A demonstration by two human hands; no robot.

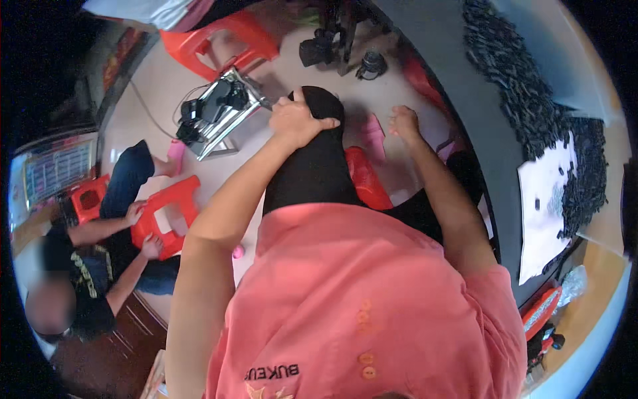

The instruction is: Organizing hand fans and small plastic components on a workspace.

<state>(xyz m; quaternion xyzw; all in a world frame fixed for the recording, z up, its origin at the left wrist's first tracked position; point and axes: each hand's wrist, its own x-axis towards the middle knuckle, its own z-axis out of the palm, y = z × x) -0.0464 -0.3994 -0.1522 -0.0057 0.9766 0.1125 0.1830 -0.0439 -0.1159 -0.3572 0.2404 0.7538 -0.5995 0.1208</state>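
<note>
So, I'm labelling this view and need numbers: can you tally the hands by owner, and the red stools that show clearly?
Wearer's hands (left hand, right hand): 2
Co-worker's hands: 2
Red stools, clearly seen: 3
Total: 7
Partly hidden red pieces: unclear, left out.

Looks like a small assembly workshop to me: long grey bench (497, 156), loose black parts (508, 73) heaped by the hundreds, white sheet (537, 213) under some, red plastic stool (242, 26) for seating, metal-framed stand (234, 125) carrying black devices (216, 100).
</note>
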